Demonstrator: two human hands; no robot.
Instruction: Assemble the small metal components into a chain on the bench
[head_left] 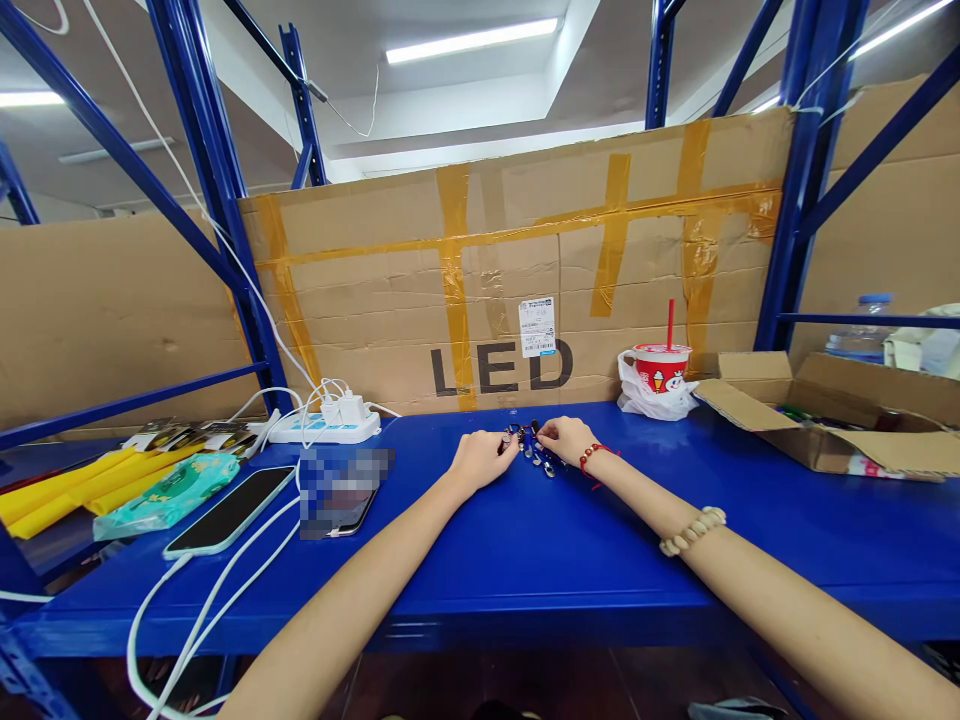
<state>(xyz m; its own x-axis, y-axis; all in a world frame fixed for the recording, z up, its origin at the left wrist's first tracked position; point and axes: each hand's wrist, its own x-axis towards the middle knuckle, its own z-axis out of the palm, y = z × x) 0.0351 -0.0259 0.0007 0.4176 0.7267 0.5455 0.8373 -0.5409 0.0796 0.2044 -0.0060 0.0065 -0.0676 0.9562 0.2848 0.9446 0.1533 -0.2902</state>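
A small cluster of shiny silver and dark pieces (537, 455) lies on the blue shelf top (525, 550), between my two hands. They are too small to tell their kind. My left hand (482, 460) comes in from the left with its fingers curled together at the cluster's left edge. A bit of something dark shows by its fingertips. My right hand (568, 440) reaches in from the other side, its thumb and fingers pinched at the upper right of the cluster. Whatever either hand grips is mostly hidden by the fingers.
To the left lie a phone (232, 510) on a white cable, a partly blurred second phone (356, 515), a power strip (326, 428) and a green packet (169, 495). A red cup (660, 370) and an open cardboard box (840, 420) stand right. Taped cardboard (360, 320) closes the back.
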